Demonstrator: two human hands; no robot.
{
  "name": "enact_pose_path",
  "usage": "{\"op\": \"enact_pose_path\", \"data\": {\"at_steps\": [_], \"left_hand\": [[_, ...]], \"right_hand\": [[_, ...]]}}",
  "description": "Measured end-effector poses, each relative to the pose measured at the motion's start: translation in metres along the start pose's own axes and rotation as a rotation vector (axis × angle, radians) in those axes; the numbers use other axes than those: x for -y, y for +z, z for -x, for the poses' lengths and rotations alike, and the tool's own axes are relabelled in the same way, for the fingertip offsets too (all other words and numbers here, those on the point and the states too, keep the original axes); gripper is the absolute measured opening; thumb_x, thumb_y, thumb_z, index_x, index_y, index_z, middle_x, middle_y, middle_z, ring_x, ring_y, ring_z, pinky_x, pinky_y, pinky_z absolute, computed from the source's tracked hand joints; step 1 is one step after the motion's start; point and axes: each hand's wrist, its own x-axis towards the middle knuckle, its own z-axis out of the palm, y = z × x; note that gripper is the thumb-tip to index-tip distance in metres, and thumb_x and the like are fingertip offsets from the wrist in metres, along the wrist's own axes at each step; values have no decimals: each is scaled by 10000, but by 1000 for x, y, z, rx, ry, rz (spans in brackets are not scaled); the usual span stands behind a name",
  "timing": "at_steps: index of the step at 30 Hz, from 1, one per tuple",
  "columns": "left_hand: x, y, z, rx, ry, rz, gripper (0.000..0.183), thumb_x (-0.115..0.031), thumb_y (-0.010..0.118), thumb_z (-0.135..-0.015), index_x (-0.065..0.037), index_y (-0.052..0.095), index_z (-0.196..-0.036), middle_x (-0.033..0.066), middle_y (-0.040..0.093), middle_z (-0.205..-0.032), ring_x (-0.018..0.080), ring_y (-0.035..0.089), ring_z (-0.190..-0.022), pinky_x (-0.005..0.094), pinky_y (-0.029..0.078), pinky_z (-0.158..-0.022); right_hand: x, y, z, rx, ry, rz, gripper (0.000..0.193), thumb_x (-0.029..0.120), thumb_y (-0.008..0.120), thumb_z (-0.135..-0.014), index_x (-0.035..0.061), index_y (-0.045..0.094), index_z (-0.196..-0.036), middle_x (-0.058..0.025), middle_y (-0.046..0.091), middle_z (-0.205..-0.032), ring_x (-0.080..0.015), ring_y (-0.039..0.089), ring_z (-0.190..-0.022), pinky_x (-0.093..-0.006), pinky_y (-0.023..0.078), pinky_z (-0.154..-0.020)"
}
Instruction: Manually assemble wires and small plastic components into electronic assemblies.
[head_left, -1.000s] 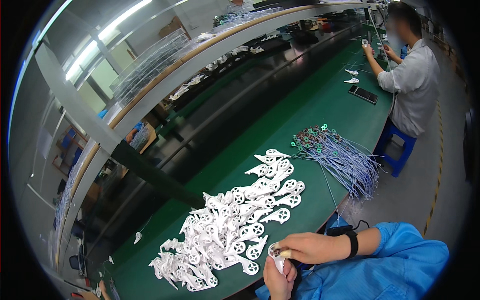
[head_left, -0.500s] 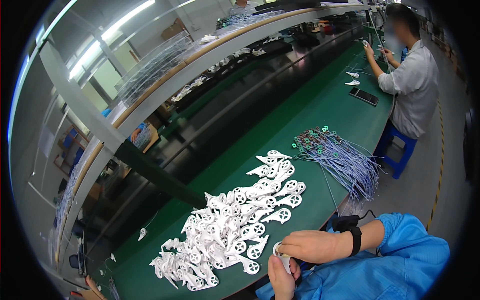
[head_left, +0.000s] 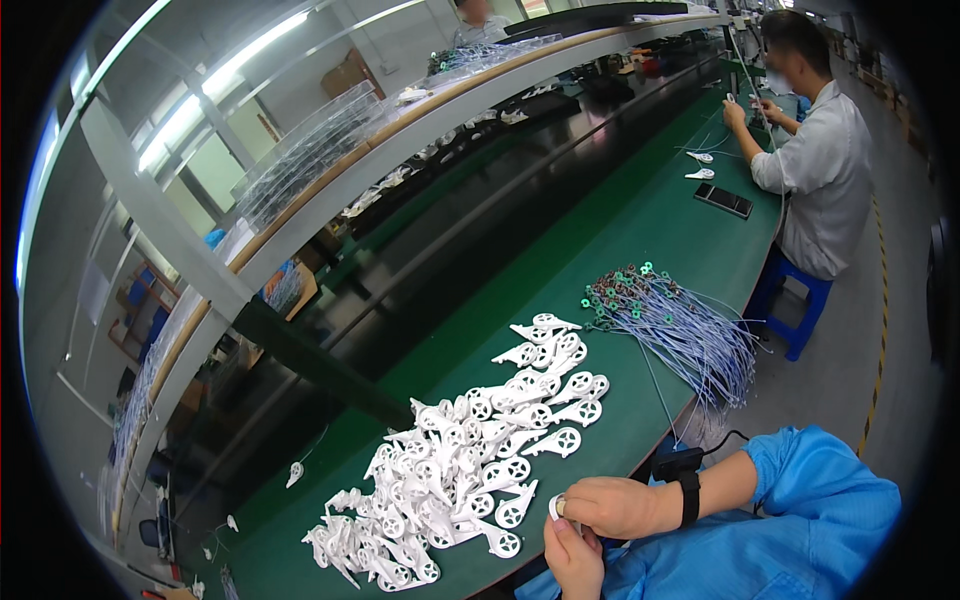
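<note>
Close to the near table edge, my left hand [head_left: 573,562] and my right hand [head_left: 618,506] meet around one small white plastic part [head_left: 556,507]. Only its rounded end shows; fingers cover the rest. My left thumb and fingers grip it from below, while my right fingers pinch at its upper side. A large heap of white plastic housings [head_left: 455,440], each with a spoked round end and a tapering tip, lies on the green table just left of my hands. Beyond my right forearm sits a bundle of pale blue-violet wires [head_left: 690,345] with green and brown ring-shaped ends.
A grey post [head_left: 165,200] with a dark lower part [head_left: 310,360] rises behind the heap, carrying a long shelf [head_left: 400,110]. At the far right a co-worker [head_left: 815,150] in a pale shirt sits on a blue stool [head_left: 800,310], near a phone [head_left: 723,200].
My hands have turned slightly around the white part, and less of it shows now. My head view has shifted a little. The heap and wire bundle look unchanged.
</note>
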Motion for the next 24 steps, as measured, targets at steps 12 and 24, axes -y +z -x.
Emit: {"op": "enact_pose_path", "data": {"at_steps": [12,24], "left_hand": [[15,1,-11,-56,218,-274,351,-323,343,-1025,-22,520,-986,22,504,-781,79,441,-633,206,357,-533],[-9,2,-5,10,-52,37,358,-353,318,-1025,-103,440,-800,-40,356,-557,51,307,-431,193,240,-396]], "right_hand": [[-14,11,3,2,191,-180,125,81,589,-803,28,538,-904,-122,525,-801,-317,562,-746,-384,465,-657],[-13,-8,-12,121,-61,-25,149,101,552,-781,17,513,-897,-112,521,-850,-296,556,-818,-370,470,-724]]}}
